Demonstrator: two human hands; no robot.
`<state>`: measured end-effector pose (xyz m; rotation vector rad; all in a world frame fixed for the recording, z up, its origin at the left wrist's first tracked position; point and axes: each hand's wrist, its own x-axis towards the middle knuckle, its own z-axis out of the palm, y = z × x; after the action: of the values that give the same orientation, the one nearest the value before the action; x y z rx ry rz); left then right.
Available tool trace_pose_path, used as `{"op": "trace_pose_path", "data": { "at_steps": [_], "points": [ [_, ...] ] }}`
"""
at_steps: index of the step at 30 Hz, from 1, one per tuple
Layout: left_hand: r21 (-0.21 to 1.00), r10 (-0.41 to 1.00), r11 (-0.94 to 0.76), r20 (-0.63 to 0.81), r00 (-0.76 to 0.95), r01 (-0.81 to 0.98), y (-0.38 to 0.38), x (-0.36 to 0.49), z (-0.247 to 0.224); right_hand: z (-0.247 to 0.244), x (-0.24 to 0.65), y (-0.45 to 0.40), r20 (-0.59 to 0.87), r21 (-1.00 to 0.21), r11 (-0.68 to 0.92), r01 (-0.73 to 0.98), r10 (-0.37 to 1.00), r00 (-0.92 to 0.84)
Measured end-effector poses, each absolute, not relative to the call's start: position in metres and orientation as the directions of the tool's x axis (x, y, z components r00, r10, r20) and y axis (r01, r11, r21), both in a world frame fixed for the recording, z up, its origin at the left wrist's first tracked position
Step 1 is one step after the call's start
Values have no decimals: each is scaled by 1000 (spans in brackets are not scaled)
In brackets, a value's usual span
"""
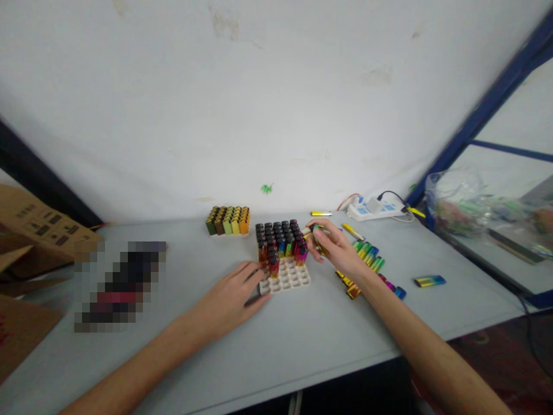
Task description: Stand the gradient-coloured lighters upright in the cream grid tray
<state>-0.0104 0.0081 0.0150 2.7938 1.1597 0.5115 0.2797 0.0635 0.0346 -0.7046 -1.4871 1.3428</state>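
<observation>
On the grey bench, the partly filled tray lies between my left hand – spread against its edge – and my right hand, which pinches a lighter beside the standing lighters.

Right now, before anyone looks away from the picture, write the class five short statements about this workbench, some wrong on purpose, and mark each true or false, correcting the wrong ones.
1. The left hand is at the left edge of the white tray. True.
2. The right hand holds nothing. False: it holds a lighter.
3. The power strip is towards the back of the table. True.
4. The loose lighters beside the right arm stand upright. False: they lie on their sides.
5. The cardboard box is right of the tray. False: it is at the far left.
</observation>
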Motion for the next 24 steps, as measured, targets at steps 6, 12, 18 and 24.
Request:
{"op": "trace_pose_path", "data": {
  "at_steps": [6,12,18,24],
  "points": [
    [205,708,-704,276,650,680,8,-10,16,35,279,63,208,-978,200,-58,918,-339],
    [208,696,-715,300,652,667,9,-11,16,30,276,65,334,-910,357,212,932,-139],
    [212,695,-717,284,660,664,10,-12,15,21,275,66,371,-867,366,339,927,-53],
    [207,694,-718,288,660,664,10,-12,15,16,274,67,375,-853,367,371,925,-55]
  ]
}}
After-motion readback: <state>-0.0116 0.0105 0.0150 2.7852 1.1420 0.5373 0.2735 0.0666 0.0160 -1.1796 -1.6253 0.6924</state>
